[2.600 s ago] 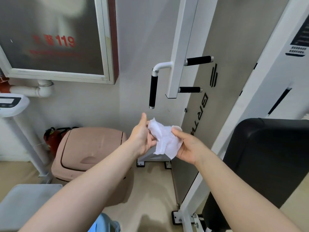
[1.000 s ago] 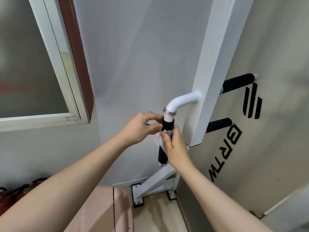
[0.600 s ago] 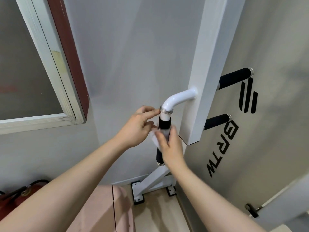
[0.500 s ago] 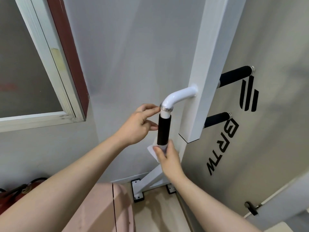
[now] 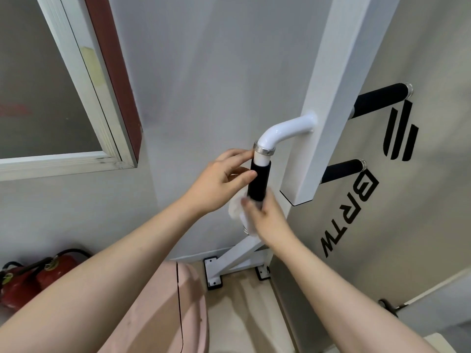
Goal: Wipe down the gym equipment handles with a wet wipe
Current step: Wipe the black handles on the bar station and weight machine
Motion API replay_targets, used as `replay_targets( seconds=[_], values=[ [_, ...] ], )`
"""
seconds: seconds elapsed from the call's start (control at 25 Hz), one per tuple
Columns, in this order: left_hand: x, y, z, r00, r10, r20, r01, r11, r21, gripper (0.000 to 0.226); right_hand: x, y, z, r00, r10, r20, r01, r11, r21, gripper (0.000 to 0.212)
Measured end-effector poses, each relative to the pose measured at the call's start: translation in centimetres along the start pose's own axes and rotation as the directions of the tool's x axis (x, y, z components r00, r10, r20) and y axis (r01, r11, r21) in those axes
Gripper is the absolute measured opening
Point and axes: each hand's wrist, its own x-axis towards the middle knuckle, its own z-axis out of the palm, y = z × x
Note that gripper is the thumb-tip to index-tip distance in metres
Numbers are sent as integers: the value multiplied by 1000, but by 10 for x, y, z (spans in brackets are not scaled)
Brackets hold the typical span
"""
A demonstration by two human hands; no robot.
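Since half a second ago the right hand has slid a little further down the black foam grip, and the white wet wipe it clasps now wraps the lower end of that vertical handle, bunching out to the left. Just above, the left hand stays pinched on the grip's top, fingertip at the chrome collar. Beyond the white post, two more black handles jut right; red fire extinguishers lie low left.
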Motion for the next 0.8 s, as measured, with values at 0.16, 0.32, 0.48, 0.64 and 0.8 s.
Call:
replay_targets(
  seconds=[0.16, 0.32, 0.48, 0.64, 0.8],
  values=[
    [0, -5, 5, 998, 54, -32, -52, 996, 79, 42, -3, 1, 1, 996, -67, -52, 67, 998, 11, 24],
    [-4, -10, 11, 993, 115, -11, -106, 941, 323, 48, -28, 29, 8, 999, 33, -35, -37, 991, -132, 34],
    [-6, -24, 8, 975, 213, -57, -154, 844, 514, 53, -21, -4, -13, 872, -439, -217, 331, 855, -400, 45],
    [1, -25, -5, 951, 308, -8, -256, 802, 539, 58, -6, -3, -31, 510, -845, 161, 592, 209, -778, 39],
    [3, -25, -21, 964, 264, 39, -220, 703, 676, 72, 16, 0, -42, 391, -524, 756, 555, -521, -648, 42]
  ],
)
